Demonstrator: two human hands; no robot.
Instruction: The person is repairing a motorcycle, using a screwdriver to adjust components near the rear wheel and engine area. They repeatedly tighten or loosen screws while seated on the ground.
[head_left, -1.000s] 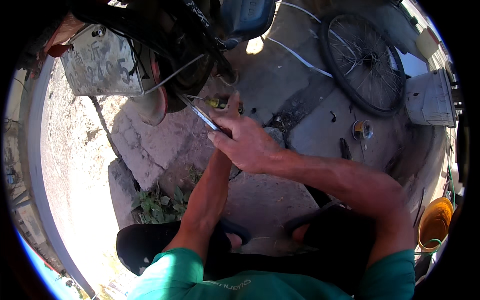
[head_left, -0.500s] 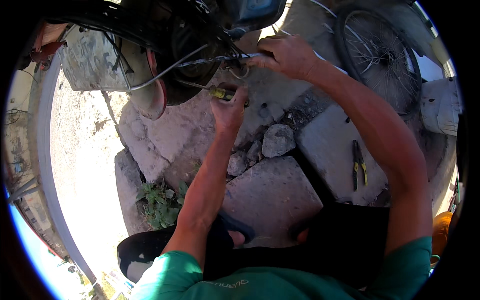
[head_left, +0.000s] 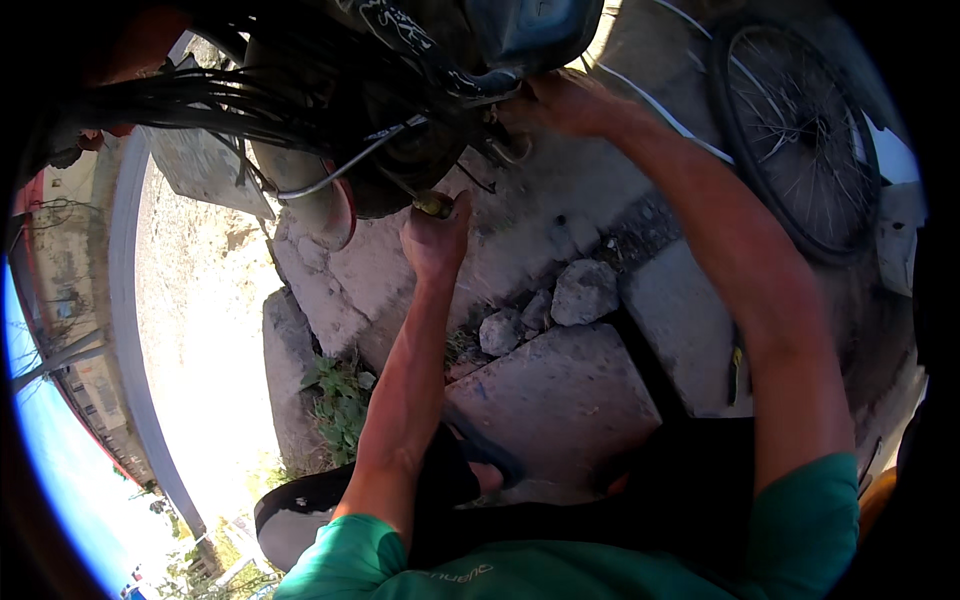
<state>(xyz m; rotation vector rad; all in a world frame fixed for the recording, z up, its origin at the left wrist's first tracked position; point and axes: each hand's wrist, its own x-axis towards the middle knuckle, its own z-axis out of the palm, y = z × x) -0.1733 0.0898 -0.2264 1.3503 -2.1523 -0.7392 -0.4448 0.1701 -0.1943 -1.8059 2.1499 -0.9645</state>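
My left hand [head_left: 435, 240] is closed around the yellowish handle of a screwdriver [head_left: 432, 205], whose thin shaft points up and left into the shadowed machine. This machine looks like a motorcycle, with a bundle of black cables [head_left: 230, 100] and a blue body part [head_left: 530, 35]. Up at its dark underside, my right hand [head_left: 565, 105] has curled fingers, partly lost in shadow and blur; what they grip is not clear. A bent metal rod [head_left: 340, 160] crosses left of my hands, beside a grey fender with a red edge [head_left: 345, 215].
A spoked bicycle wheel [head_left: 800, 130] lies at the right near a pale bucket [head_left: 898, 235]. Loose stones [head_left: 585, 292] sit between concrete slabs [head_left: 560, 375]. Yellow-handled pliers [head_left: 737, 372] are partly behind my right arm. A leafy plant [head_left: 340, 405] grows at the left.
The view has shifted, so the ground and wheel appear further right. My right hand has moved closer in under the machine; the pale strip it pinched is now mostly hidden. My left hand keeps the screwdriver.
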